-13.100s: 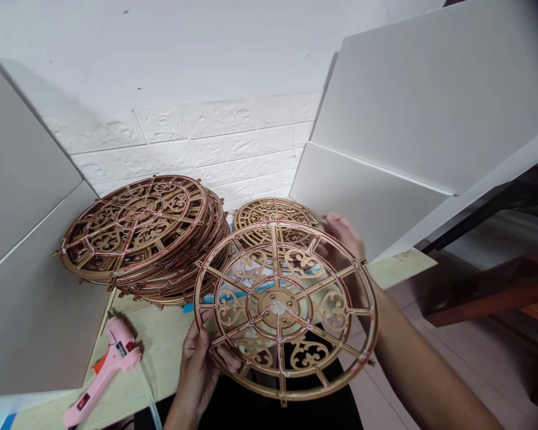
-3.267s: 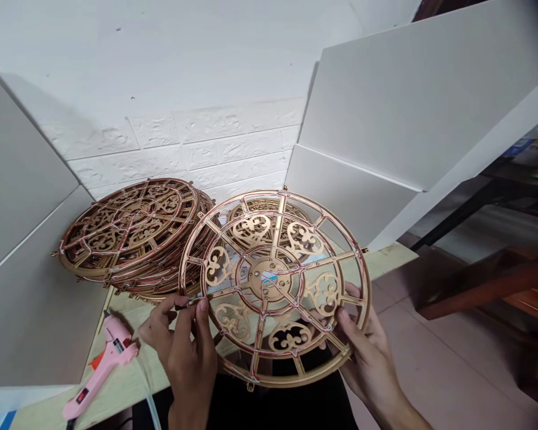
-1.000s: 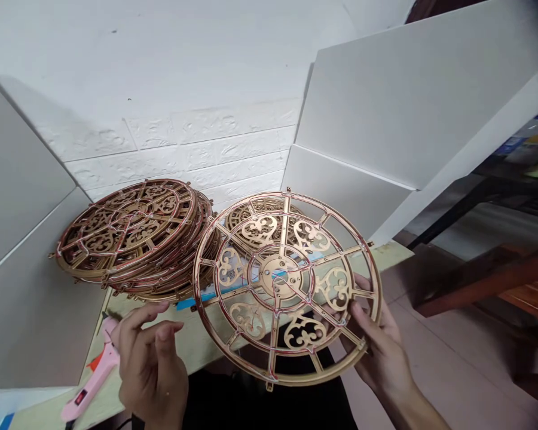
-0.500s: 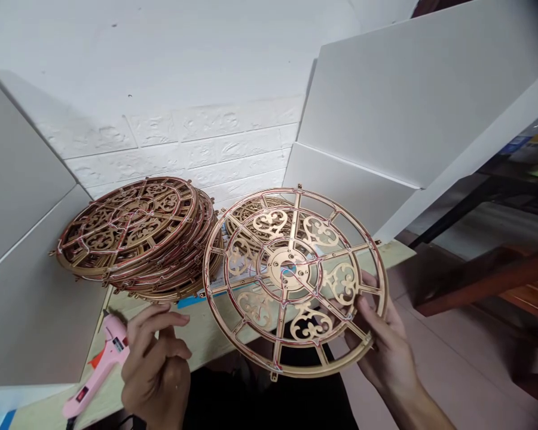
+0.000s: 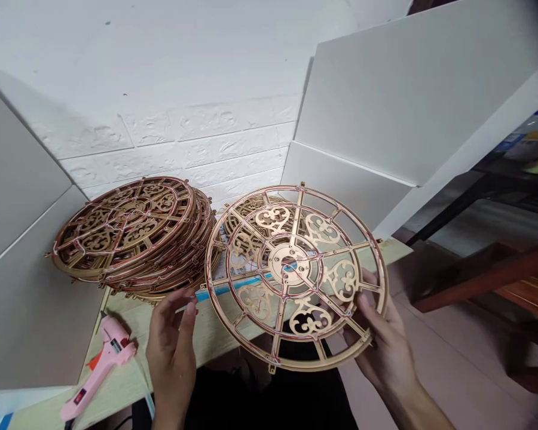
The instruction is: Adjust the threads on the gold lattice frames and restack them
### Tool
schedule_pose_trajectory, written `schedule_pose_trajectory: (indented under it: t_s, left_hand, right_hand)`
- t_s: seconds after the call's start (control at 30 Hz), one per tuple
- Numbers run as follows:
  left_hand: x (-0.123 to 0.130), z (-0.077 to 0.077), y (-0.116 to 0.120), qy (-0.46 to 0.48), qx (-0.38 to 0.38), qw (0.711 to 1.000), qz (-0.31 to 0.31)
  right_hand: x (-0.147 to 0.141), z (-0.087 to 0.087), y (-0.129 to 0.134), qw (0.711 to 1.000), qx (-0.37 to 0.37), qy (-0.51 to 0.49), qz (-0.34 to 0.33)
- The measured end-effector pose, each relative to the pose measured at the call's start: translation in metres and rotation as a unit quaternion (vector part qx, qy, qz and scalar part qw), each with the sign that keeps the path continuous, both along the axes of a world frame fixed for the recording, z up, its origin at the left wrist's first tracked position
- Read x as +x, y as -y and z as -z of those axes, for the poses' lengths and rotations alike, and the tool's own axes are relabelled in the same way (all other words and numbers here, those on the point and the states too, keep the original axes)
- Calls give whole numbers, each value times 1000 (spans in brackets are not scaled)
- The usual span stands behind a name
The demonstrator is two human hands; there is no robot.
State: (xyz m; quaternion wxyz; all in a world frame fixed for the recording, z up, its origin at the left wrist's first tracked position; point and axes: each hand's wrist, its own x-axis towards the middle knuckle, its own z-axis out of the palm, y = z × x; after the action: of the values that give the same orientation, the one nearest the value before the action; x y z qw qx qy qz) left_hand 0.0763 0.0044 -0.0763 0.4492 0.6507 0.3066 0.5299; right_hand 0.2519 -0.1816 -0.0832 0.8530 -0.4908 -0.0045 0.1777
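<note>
Head cam, looking fwd & down: a gold lattice disc (image 5: pixel 289 263), round w/ spokes, scroll cutouts & thin red & white lines along its frame, was held up & tilted just right of centre, above a light wood table (image 5: pixel 215 337). R hand (image 5: pixel 381 340), at 4 o'clock, gripped its lower rim, fingers curled round the frame. L hand (image 5: pixel 173 352), at 7 o'clock, was open & not holding anything, its fingertips (image 5: pixel 189 295) raised just beside the rim at approx 8 o'clock on the disc. A tilted stack of matching discs (image 5: pixel 125 224) sat at 10 o'clock, w/ one more disc (image 5: pixel 251 209) partly behind the held one at 12. A pink hot glue gun (image 5: pixel 101 373) lay on the table at 7–8 o'clock, near L hand. A blue strip (image 5: pixel 226 291) showed behind the disc. White brick wall (image 5: pixel 161 155) ran behind all, w/ white boards (image 5: pixel 407 101) at 1 o'clock.
</note>
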Motion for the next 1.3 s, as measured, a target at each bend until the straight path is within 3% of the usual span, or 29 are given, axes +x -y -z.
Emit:
schedule_pose_trajectory:
  t_s: [0.1, 0.17, 0.23, 0.3, 0.4, 0.47, 0.57, 0.63, 0.77, 0.97, 1.1, 1.3]
  left_hand:
    - [-5, 6, -3, 12, 93, 996, 2]
    - [-9, 10, -6, 23, 110, 993, 34]
    - [-8, 14, -7, -50, 55, 994, 79]
    - [-4, 15, -5, -145, -37, 985, 84]
    - [5, 16, 2, -73, -223, 963, 135]
    - [8, 16, 5, -38, -218, 966, 135]
    - [7, 16, 7, -77, -123, 985, 91]
    - [6, 16, 6, -50, -171, 977, 118]
    - [9, 12, 15, 33, -305, 933, 188]
    - [24, 6, 39, 113, -431, 886, 129]
    - [25, 1, 43, 138, -424, 890, 100]
    - [19, 3, 39, 165, -419, 889, 81]
  right_hand:
    - [0, -1, 0, 1000, -2, 18, -3]
    - [0, -2, -1, 1000, -2, 26, -6]
    - [-1, -2, -2, 1000, 2, 30, -8]
    - [-1, 0, -3, 1000, 8, 30, -5]
    - [-1, 4, -2, 999, 13, 29, -15]
    - [0, 6, 0, 999, 10, 31, -30]
    - [2, 8, 2, 999, 12, 31, -34]
    - [3, 7, 1, 999, 16, 26, -35]
    - [-1, 6, -3, 999, 18, 14, -34]
    - [-21, 4, -12, 999, 14, -19, -48]
    - [-27, 5, -14, 998, 27, -9, -57]
    - [-12, 10, -11, 992, 18, 54, -109]
